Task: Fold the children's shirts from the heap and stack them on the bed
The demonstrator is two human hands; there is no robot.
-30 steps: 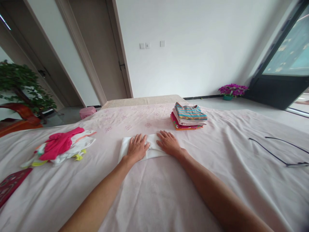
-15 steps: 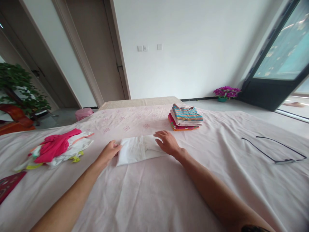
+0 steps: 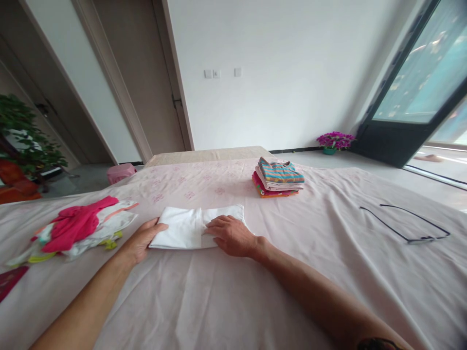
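Note:
A white folded garment (image 3: 182,226) lies flat on the pale pink bedsheet (image 3: 189,301) in front of me; its exact kind does not show. At its left edge my left hand (image 3: 144,236) grips it, thumb on top and fingers partly hidden beneath. My right hand (image 3: 231,236) rests palm down on its right half with the fingers stretched out. Beyond the right hand stands a neat stack of folded clothes (image 3: 278,177), a striped blue and grey one on top. Off to the left is a loose heap of clothes (image 3: 78,223) in pink, white and yellow-green.
Dark-framed eyeglasses (image 3: 408,238) lie on the sheet at the right. A dark red object (image 3: 10,284) sits at the left edge. Past the bed are a pink stool (image 3: 121,172), a leafy plant (image 3: 29,141) and a pot of purple flowers (image 3: 334,141).
My right hand has moved left and nearer to me, onto the garment. My left hand has shifted left and nearer, now holding the garment's edge, and the garment has slid left.

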